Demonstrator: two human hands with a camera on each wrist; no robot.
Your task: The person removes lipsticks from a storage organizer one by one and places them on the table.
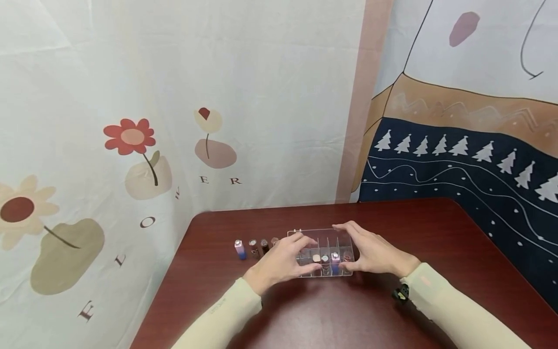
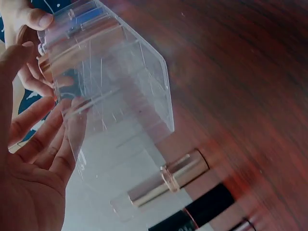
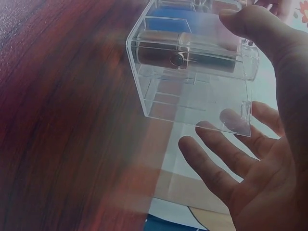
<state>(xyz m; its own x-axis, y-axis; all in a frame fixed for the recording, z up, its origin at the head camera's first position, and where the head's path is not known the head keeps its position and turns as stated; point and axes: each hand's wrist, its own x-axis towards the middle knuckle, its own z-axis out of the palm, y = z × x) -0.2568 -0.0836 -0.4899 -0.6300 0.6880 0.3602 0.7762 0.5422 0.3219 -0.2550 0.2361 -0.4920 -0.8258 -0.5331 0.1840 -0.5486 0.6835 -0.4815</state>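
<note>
Left hand (image 1: 281,257) and right hand (image 1: 376,249) loosely around a clear box (image 2: 110,86), neither clenched
Fingers are relaxed at both ends; lipsticks (image 1: 335,259) fill some near slots, box is mid-desk (image 1: 340,310), more tubes (image 1: 264,246) standing just left.

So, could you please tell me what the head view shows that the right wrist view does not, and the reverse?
Only the head view shows the loose tubes to the left of the clear box, the pale sleeves and the printed letters. Only the right wrist view shows the dark round stud on the side of the box's end tube. Both show the box, the right hand, the reddish tabletop and the pink-and-blue tube inside the box.
</note>
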